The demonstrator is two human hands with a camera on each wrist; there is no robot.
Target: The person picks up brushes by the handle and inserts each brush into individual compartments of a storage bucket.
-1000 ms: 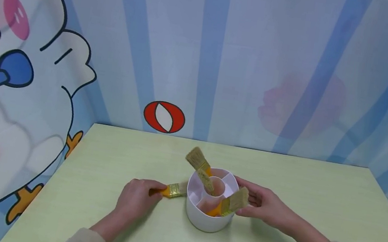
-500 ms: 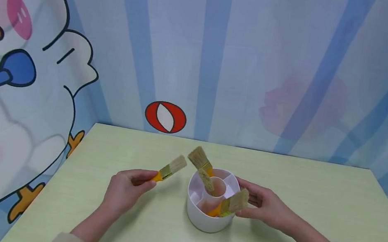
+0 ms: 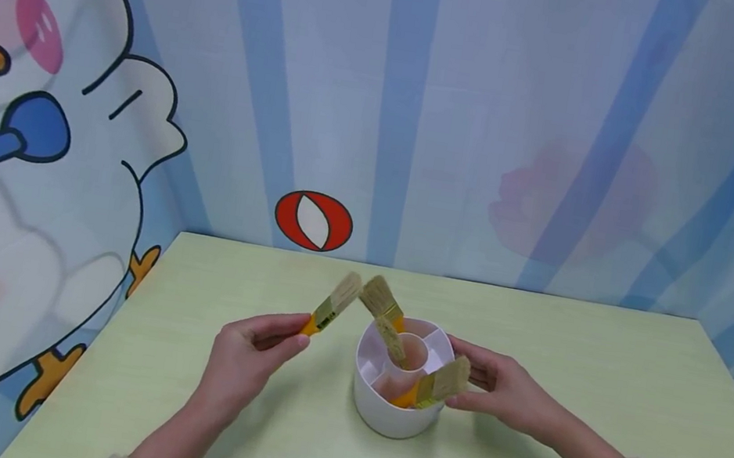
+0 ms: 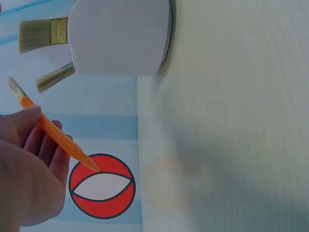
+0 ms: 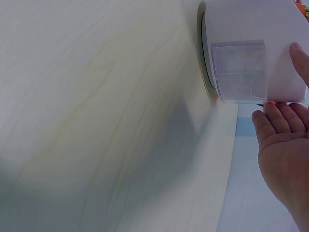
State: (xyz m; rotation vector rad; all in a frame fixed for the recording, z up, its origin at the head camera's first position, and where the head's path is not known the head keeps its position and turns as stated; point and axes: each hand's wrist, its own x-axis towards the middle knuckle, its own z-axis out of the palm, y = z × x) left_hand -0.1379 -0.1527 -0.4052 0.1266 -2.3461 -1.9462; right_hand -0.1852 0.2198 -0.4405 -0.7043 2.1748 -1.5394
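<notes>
My left hand (image 3: 248, 358) pinches the orange handle of a paintbrush (image 3: 333, 305) between thumb and fingers, its pale bristles pointing up and to the right. In the left wrist view the whole orange handle (image 4: 63, 137) shows, tapering below the fingers. Just right of it stands a round white brush holder (image 3: 389, 422) with divided compartments and a central cup. My right hand (image 3: 500, 383) grips the holder's right side, thumb in front and fingers behind. Out of the holder lean a back brush (image 3: 382, 298), a narrower middle brush (image 3: 390, 342) and a front brush (image 3: 442, 385), bristles upward.
The pale wooden table (image 3: 570, 346) bears the holder near its middle. A clear panel (image 5: 241, 70) is set low in the holder's side. Behind the table hangs a blue striped backdrop (image 3: 462, 117) with a printed duck at the left.
My left hand has lifted the paintbrush from beside the holder and tilted it from nearly level to steeply upward. The right hand and the holder stay in place.
</notes>
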